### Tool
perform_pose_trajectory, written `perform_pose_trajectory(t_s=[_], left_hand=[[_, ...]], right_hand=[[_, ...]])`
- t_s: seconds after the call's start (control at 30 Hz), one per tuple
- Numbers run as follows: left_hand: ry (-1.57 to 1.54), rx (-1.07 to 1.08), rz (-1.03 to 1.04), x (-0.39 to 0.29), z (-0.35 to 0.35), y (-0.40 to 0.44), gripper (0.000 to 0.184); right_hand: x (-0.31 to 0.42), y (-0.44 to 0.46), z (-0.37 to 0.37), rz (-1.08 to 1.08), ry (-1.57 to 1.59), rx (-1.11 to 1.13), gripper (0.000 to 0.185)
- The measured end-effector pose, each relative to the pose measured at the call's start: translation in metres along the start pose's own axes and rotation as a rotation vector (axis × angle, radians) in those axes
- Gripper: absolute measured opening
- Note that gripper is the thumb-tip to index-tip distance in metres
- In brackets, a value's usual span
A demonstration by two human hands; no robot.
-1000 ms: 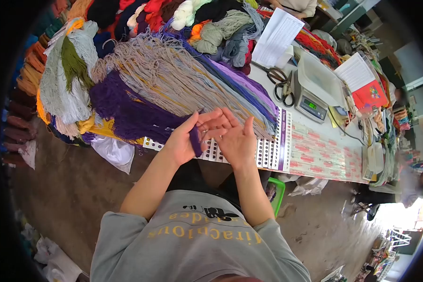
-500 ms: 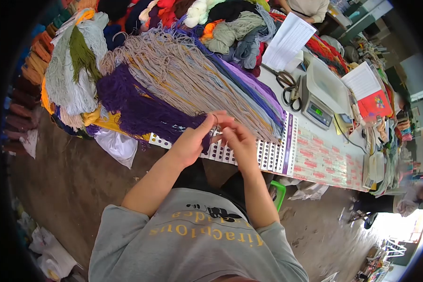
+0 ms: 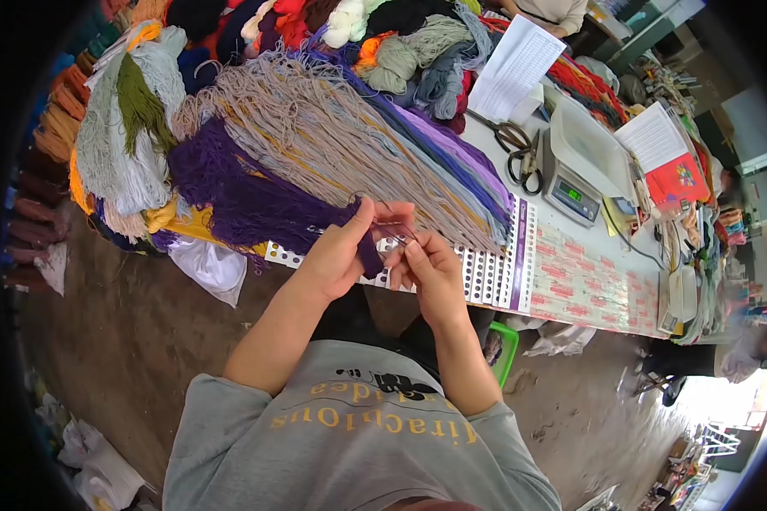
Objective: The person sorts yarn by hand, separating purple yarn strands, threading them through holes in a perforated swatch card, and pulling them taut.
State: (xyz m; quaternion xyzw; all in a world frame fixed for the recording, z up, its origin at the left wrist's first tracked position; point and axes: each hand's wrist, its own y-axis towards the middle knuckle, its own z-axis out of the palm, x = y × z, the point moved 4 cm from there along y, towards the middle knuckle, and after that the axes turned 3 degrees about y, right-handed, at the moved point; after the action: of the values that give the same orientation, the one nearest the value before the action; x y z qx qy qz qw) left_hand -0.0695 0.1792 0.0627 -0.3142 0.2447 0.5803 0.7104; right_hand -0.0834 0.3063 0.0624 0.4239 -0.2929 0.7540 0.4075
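A thick hank of dark purple yarn (image 3: 247, 200) lies along the table's near edge, and its end runs into my left hand (image 3: 341, 251). That hand is closed around the end, thumb upward. Just to the right, my right hand (image 3: 432, 272) pinches thin purple strands that stretch across from the left fingers. Below both hands is a white card strip with rows of punched holes (image 3: 486, 277). Behind them lie long beige and grey yarn strands (image 3: 341, 128), with blue and lilac lengths (image 3: 452, 153) alongside.
Black-handled scissors (image 3: 524, 162) lie by a digital scale (image 3: 571, 196) carrying a clear tray (image 3: 588, 145). A written sheet (image 3: 520, 68) stands behind them. Grey and white hanks (image 3: 132, 170) hang at the left. A person's arm (image 3: 541, 21) shows at the far side.
My right hand has drawn slightly away from the left fingers, and strands now show stretched between the two hands. The left hand keeps hold of the purple yarn.
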Motion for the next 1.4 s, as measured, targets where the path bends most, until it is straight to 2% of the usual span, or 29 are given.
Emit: perform_pose_trajectory(t_s=[0.27,0.5,0.63,0.7,0.73,0.8,0.83,0.87,0.93,0.97,1.0,1.03,1.07,1.1,1.13,1.27,1.33,1.4], left_hand=[[0.203,-0.099,0.095,-0.017,0.000,-0.006,0.049],[0.082,-0.082,0.040,-0.019,-0.003,-0.008,0.051],[0.096,-0.099,-0.041,-0.020,-0.009,-0.007,0.053],[0.186,-0.098,-0.035,-0.015,-0.014,-0.005,0.054],[0.277,-0.107,-0.021,-0.015,-0.019,-0.007,0.056],[0.271,-0.047,-0.048,-0.020,-0.019,-0.010,0.059],[0.108,0.028,-0.051,-0.019,-0.016,-0.010,0.060],[-0.056,0.105,-0.054,-0.019,-0.013,-0.009,0.061],[-0.047,0.165,-0.028,-0.019,-0.009,-0.008,0.060],[-0.003,0.078,0.029,-0.017,-0.002,-0.007,0.059],[0.041,-0.008,0.083,-0.017,0.001,-0.007,0.058],[0.217,0.111,0.110,-0.017,-0.001,-0.009,0.054],[0.263,0.110,0.117,-0.014,0.003,-0.008,0.052],[0.310,0.107,0.125,-0.011,0.007,-0.009,0.051],[0.349,0.114,0.047,-0.008,0.006,-0.012,0.050],[0.370,0.077,0.082,-0.008,0.008,-0.013,0.051],[0.192,0.136,0.000,-0.003,0.004,-0.010,0.053],[0.136,0.151,0.005,-0.003,0.008,-0.008,0.054]], right_hand=[[-0.004,-0.004,-0.005,-0.003,-0.076,-0.021,0.021],[-0.008,-0.006,-0.004,0.041,-0.142,-0.027,0.021],[-0.013,-0.010,0.006,0.267,-0.122,0.197,0.024],[-0.009,-0.013,0.013,0.260,-0.091,0.349,0.024],[-0.009,-0.012,0.008,0.217,-0.027,0.298,0.023],[-0.002,-0.005,-0.005,-0.038,0.293,0.090,0.018],[-0.001,0.003,-0.016,-0.055,0.524,-0.114,0.016],[0.004,0.007,-0.023,-0.110,0.569,-0.130,0.017],[0.002,0.011,-0.031,-0.107,0.448,-0.217,0.018],[0.002,0.009,-0.022,-0.068,0.268,-0.241,0.020],[-0.004,0.008,-0.016,-0.024,0.048,-0.212,0.019],[-0.006,0.006,-0.006,0.015,-0.127,-0.149,0.018],[0.000,0.005,0.010,0.013,-0.159,-0.127,0.014],[0.004,0.006,0.021,-0.084,-0.301,-0.107,0.011],[-0.002,0.007,0.022,-0.070,-0.256,-0.093,0.010],[-0.008,0.008,0.024,-0.068,-0.194,-0.053,0.008],[-0.006,0.006,0.022,-0.081,-0.151,-0.062,0.007],[-0.005,0.005,0.018,-0.115,-0.115,-0.046,0.007]])
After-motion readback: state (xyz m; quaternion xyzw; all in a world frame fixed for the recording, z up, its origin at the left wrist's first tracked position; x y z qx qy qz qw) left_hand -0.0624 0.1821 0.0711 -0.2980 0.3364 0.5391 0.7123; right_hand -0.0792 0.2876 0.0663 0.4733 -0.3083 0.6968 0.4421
